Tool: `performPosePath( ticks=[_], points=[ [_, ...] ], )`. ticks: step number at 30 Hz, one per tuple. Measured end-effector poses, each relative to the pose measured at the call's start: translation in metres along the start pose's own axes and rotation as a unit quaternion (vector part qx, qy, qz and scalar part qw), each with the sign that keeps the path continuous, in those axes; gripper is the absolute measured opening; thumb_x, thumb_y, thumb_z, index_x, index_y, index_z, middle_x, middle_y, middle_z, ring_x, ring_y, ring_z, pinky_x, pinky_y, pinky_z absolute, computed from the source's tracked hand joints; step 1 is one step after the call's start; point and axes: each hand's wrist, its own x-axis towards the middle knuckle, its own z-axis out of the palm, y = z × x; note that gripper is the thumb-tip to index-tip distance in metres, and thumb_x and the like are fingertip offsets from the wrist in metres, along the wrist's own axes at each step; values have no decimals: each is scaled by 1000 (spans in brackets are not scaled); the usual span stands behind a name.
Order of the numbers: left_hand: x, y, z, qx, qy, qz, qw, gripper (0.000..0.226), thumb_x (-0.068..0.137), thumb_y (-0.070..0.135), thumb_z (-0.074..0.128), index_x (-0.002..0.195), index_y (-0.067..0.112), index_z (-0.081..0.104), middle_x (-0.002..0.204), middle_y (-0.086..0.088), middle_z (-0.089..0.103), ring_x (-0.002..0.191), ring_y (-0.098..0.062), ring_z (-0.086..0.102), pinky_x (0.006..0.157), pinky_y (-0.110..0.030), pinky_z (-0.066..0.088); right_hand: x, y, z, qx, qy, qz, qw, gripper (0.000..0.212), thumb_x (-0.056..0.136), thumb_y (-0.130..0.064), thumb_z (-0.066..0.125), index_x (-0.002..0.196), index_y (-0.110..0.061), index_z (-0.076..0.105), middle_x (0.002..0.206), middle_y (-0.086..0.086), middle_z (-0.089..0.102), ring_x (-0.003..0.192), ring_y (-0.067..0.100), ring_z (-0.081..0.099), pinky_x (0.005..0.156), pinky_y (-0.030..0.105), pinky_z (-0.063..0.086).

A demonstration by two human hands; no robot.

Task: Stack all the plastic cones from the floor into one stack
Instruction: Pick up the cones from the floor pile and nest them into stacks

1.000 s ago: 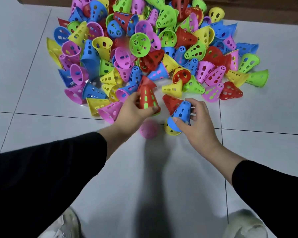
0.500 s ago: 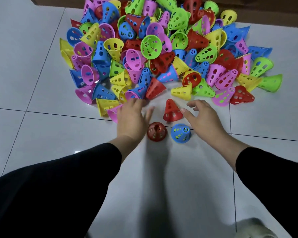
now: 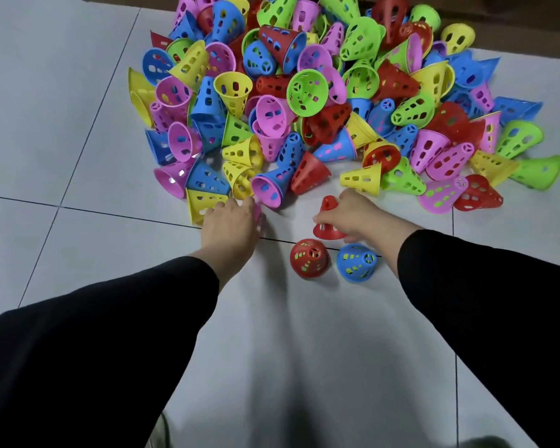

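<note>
**Both hands at the near edge of the cone pile**

The right hand (image 3: 358, 215) grips a red perforated plastic cone (image 3: 328, 221) that stands upright on the pale tiled floor (image 3: 78, 124); the fingers (image 3: 324, 218) curl around its side, with the thumb side higher up near its narrow top. Just nearer than those fingers stand two short upright stacks, side by side and close together: a red perforated plastic cone stack (image 3: 308, 257) with green showing through its holes, and to its right a blue perforated plastic cone stack (image 3: 356, 261) with yellow-green showing through.

The left hand (image 3: 232, 221) lies palm down at the pile's near edge. Its fingers (image 3: 220, 206) reach over a pink plastic cone (image 3: 258, 213), most of which is hidden beneath the hand; whether they hold it or only touch it cannot be told. Just left of these fingers lies a yellow perforated plastic cone (image 3: 201, 202) on its side.

Beyond both sets of fingers spreads the large loose heap of pink, blue, yellow, green and red plastic cones (image 3: 304, 92), tumbled in every direction. A yellow cone lying on its side (image 3: 361, 179) sits just beyond the right fingers. Black sleeves (image 3: 110, 318) cover both forearms.
</note>
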Motion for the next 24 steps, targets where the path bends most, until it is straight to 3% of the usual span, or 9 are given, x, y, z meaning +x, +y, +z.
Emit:
performPosePath(
  ticks=[4,6,8,10,12,14,16,19,24],
  points=[
    [-3,4,-15,-206,12,19,978,55,84,32,70,132,18,48,110,-14,60,101,-36,58,84,-44,48,-12,1,-13,123,67,-88,986,56,73,-25,84,120,-23,52,104,-1,63,85,15,60,63,30,52],
    [-9,14,-25,-346,36,36,937,68,82,29,73,142,20,43,115,0,55,103,-16,55,90,-34,46,-27,4,-27,182,98,-129,970,42,73,-22,84,104,-29,56,92,-5,63,79,12,59,63,25,51],
    [-21,27,-34,-431,49,73,898,66,80,32,74,139,27,44,109,13,48,95,5,49,85,-18,44,-47,11,-36,220,119,-164,954,50,75,-22,84,115,-23,56,101,-4,68,88,12,64,76,26,54],
    [-36,37,-33,-487,43,91,867,56,79,33,74,129,32,48,108,9,46,95,3,51,79,-16,46,-71,21,-36,245,139,-220,934,54,77,-19,84,122,-24,55,108,-11,70,97,7,66,85,22,53],
    [-52,45,-29,-531,32,79,843,49,80,29,76,122,28,51,112,6,47,96,-3,54,80,-20,48,-98,38,-30,249,153,-259,921,53,78,-20,82,116,-44,55,106,-24,68,98,-1,64,81,15,52],
    [-69,51,-21,-550,24,73,832,47,79,25,77,117,28,50,112,8,47,101,-7,54,84,-21,48,-117,61,-19,242,155,-262,921,57,76,-23,82,113,-54,52,110,-20,65,101,5,65,81,17,53],
    [-82,56,-15,-535,2,83,841,46,77,28,76,113,33,47,110,10,48,98,-3,53,84,-15,45,-127,85,-6,183,158,-265,933,61,77,-20,83,123,-42,51,118,-11,61,104,4,62,85,15,50],
    [-89,59,-7,-429,-24,119,895,38,81,23,77,111,21,54,115,0,52,97,-16,55,84,-29,47,-125,110,9,54,158,-254,953,54,81,-19,81,128,-22,53,123,-7,58,108,3,56,94,16,43],
    [-76,69,-11,-308,-43,100,945,39,88,29,65,124,25,53,128,0,54,110,-28,54,85,-38,49,-102,111,8,24,180,-168,969,38,85,-26,76,120,-23,60,111,-2,66,100,17,61,88,30,47]
  ],
)
